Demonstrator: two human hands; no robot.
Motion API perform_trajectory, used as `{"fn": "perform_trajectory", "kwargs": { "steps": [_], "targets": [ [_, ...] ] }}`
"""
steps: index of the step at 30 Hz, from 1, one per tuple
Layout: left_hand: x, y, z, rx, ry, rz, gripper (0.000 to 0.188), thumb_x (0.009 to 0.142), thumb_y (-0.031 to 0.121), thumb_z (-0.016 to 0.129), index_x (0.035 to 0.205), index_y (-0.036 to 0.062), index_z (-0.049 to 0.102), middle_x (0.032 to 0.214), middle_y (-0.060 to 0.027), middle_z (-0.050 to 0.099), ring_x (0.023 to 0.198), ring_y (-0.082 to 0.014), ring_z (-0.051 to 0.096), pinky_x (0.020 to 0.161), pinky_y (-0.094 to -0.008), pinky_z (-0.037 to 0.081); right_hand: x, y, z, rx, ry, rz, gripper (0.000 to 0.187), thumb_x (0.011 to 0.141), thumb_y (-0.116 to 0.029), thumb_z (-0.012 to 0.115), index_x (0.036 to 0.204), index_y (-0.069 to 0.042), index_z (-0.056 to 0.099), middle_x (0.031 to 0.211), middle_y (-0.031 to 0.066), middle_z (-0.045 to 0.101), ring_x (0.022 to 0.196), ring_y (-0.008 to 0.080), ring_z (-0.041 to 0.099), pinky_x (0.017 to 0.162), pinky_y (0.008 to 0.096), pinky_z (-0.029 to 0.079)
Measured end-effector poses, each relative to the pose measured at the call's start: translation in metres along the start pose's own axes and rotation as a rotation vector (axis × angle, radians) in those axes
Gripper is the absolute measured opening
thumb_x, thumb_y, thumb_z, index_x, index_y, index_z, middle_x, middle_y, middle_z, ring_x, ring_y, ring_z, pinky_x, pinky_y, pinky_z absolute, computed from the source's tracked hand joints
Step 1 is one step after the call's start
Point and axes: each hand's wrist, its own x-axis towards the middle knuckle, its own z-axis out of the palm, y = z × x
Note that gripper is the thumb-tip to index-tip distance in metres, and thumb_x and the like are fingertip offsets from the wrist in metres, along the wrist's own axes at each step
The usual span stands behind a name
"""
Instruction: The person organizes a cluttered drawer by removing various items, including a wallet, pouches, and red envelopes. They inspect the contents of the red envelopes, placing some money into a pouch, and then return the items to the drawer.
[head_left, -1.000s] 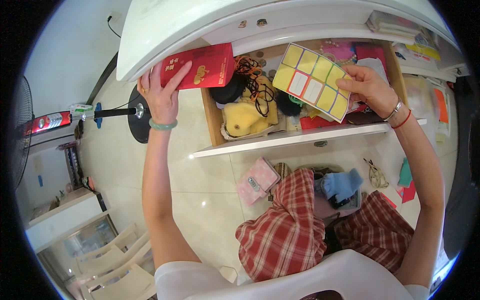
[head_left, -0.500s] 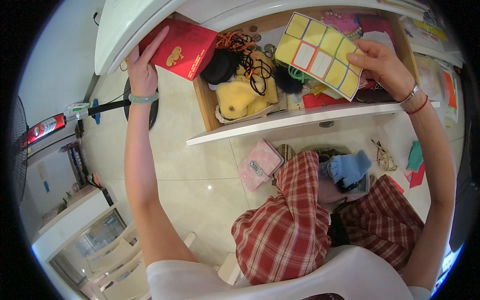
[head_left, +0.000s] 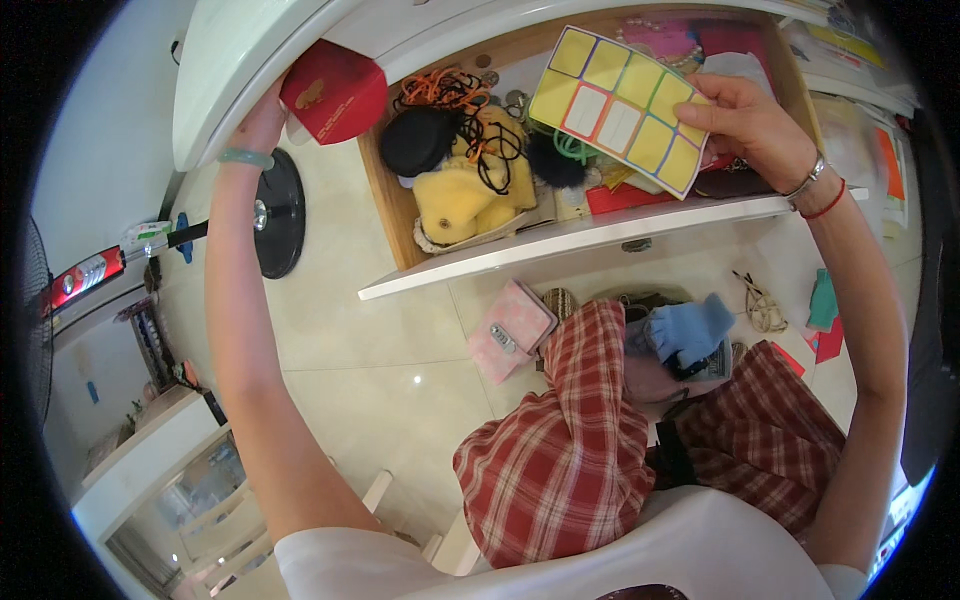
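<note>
My left hand [head_left: 262, 124] grips a red paper envelope [head_left: 338, 98] with a gold emblem, held beside the white cabinet corner; its fingers are mostly hidden behind the envelope. Between the thumb and fingers of my right hand [head_left: 735, 120] is a sheet of yellow label stickers [head_left: 625, 85] with coloured borders and two white squares. The sheet hangs over an open drawer [head_left: 570, 245]. Inside lie a yellow knitted item [head_left: 465, 205], a round black case [head_left: 415, 143], orange and black cords [head_left: 440, 92], a black pompom [head_left: 556, 162] and a beaded string [head_left: 690, 62].
On the tiled floor below lie a pink notebook with a lock [head_left: 512, 330], blue gloves [head_left: 690, 328] on a container, and a beige cord [head_left: 763, 303]. Red plaid cloth [head_left: 560, 440] covers my legs. A fan's round black base [head_left: 278, 215] stands left; papers [head_left: 895, 170] are stacked right.
My left hand has moved left with the red envelope, toward the cabinet corner, and the envelope is turned. The sticker sheet has shifted slightly left, as has the whole view.
</note>
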Motion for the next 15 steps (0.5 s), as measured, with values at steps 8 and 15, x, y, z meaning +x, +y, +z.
{"fn": "perform_trajectory", "kwargs": {
  "steps": [8,15],
  "targets": [
    [-0.019,0.007,-0.018,-0.031,-0.209,-0.327,0.049,0.092,0.027,0.058,0.135,0.0058,0.05,0.136,-0.014,0.052,0.129,-0.03,0.045,0.107,-0.0391,0.035,-0.01,-0.008,0.001,0.054,-0.016,0.074,0.042,0.09,-0.021,0.065,0.125,0.001,0.055,0.1,0.0076,0.069,0.074,0.0074,0.067,0.058,0.0166,0.055],
    [-0.004,0.088,-0.074,-0.586,-0.209,-0.338,0.071,0.085,0.041,0.067,0.14,0.0036,0.042,0.138,-0.018,0.048,0.126,-0.0337,0.047,0.108,-0.0377,0.034,-0.012,-0.007,-0.001,0.05,-0.004,0.078,0.041,0.091,-0.02,0.064,0.124,0.001,0.054,0.098,0.0066,0.069,0.074,0.0077,0.066,0.061,0.0173,0.055]
  ]
}}
